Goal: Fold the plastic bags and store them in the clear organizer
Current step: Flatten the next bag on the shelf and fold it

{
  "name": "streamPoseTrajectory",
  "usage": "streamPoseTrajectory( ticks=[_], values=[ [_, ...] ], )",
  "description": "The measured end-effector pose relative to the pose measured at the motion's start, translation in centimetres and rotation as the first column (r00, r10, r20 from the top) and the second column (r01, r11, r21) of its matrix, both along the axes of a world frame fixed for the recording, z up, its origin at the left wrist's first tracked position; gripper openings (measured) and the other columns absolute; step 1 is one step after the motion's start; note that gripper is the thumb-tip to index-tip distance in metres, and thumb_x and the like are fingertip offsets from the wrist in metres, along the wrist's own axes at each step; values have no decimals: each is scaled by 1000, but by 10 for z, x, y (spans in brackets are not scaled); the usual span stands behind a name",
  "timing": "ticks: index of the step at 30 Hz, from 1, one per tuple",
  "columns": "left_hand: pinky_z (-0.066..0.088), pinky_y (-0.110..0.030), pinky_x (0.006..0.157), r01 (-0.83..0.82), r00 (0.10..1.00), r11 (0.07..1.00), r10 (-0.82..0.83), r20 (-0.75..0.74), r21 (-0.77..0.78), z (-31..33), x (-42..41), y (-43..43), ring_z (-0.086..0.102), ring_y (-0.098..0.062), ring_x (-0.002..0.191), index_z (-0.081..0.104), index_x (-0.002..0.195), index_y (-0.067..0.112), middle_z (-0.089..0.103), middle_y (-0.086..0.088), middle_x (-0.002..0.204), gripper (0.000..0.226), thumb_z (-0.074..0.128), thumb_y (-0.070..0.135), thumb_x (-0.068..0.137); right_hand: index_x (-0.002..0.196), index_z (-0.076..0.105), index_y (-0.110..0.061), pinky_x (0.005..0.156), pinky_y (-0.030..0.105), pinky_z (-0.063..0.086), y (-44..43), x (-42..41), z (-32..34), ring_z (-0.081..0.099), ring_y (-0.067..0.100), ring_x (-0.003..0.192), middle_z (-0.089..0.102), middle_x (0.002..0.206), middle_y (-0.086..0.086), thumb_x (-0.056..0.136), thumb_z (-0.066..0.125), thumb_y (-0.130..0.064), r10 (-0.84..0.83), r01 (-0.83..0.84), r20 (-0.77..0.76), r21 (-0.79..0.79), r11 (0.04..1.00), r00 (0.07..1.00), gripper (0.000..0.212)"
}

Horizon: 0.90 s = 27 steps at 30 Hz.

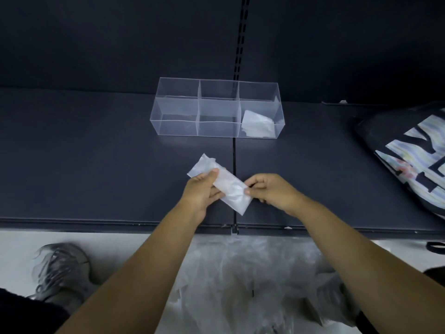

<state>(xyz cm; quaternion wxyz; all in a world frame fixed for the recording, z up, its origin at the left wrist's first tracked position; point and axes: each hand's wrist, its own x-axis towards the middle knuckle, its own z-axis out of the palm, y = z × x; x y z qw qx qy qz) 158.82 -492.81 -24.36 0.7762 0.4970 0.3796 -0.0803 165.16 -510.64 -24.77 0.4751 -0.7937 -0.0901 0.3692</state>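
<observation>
Dark shelf [96,165] holds a clear organizer [177,127], while left hand [199,192] and right hand [273,192] pinch a folded plastic bag [228,186]

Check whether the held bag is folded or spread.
Folded: the bag is a narrow strip held by the left hand and right hand.

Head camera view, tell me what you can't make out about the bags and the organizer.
Folded bag in the clear organizer's right end: head view, translucent layers merge, so one bag or several is unclear.
Bag strip held by left hand and right hand: the hands cover parts, fold count unclear.
Plastic pile on the floor: blurred, crossed by forearms, uncountable.
Printed bag: cut off by the right edge.
</observation>
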Motion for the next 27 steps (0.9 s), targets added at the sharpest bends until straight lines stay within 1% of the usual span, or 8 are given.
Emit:
streamPoseTrajectory(
  ticks=[6, 9, 13, 16, 19, 21, 23, 27],
  values=[
    [55, -20, 54, -92, 992, 981, 106, -70, 172, -19, 15, 25, 68, -18, 69, 65, 105, -2, 68, -11, 87, 20, 65, 12, 90, 83, 67, -16, 55, 17, 43, 5, 0, -12, 58, 5, 60, 70, 70, -3, 81, 71, -8, -35, 44, 79, -112, 993, 996, 9],
    [59, -27, 65, -181, 982, 901, 186, 26, 394, -18, 19, 37, 68, -26, 79, 68, 100, 1, 69, -17, 92, 13, 57, 6, 93, 81, 66, -16, 55, 17, 45, 7, 1, -12, 59, 8, 62, 71, 72, -1, 80, 72, -7, -51, 59, 67, -123, 991, 996, 11],
    [48, -34, 94, -146, 967, 385, -140, 214, 911, -11, -5, 26, 63, -22, 103, 67, 113, 9, 67, -8, 112, 23, 53, 10, 94, 83, 67, -12, 55, 18, 45, 9, 3, -8, 59, 11, 63, 72, 78, 5, 80, 71, -5, -62, 67, 36, -138, 988, 997, 9],
    [38, -27, 103, 167, 757, 269, -652, 51, 948, -20, -35, -6, 51, -19, 121, 59, 125, 15, 58, 0, 130, 41, 60, 36, 89, 83, 66, -10, 50, 15, 42, 11, 2, -3, 55, 5, 53, 69, 73, 4, 82, 71, -5, -73, 77, 31, -134, 988, 997, 7],
    [-3, -12, 113, 304, 624, 84, -770, -132, 949, -41, -53, -20, 15, -10, 145, 27, 150, 16, 23, 5, 155, 83, 61, 54, 84, 85, 66, -13, 45, 15, 37, 12, 2, 6, 50, 5, 50, 61, 61, -3, 87, 66, -13, -104, 96, -42, -158, 983, 994, 2],
    [-6, -10, 112, 272, 663, 73, -737, -131, 960, -44, -53, -20, 15, -9, 145, 24, 150, 17, 23, 5, 156, 81, 62, 50, 86, 89, 65, -12, 47, 18, 37, 13, 2, 14, 50, 5, 51, 59, 65, -2, 91, 63, -18, -172, 150, -185, -126, 981, 968, 6],
    [15, -14, 111, 201, 708, 134, -704, -49, 970, -39, -51, -22, 35, -12, 138, 40, 144, 17, 41, 2, 148, 60, 62, 36, 91, 94, 65, -10, 48, 18, 39, 13, 1, 22, 52, 6, 50, 61, 70, 1, 92, 62, -20, -220, 203, -278, -87, 975, 935, 11],
    [40, -18, 66, 168, 763, 241, -646, 28, 956, -26, -47, -16, 63, -18, 78, 65, 122, 24, 70, -2, 90, 28, 51, 21, 98, 104, 63, -17, 48, 16, 41, 8, 4, 35, 55, 0, 50, 69, 85, -3, 88, 67, -19, -119, 115, -32, -94, 989, 992, 17]
  ],
)
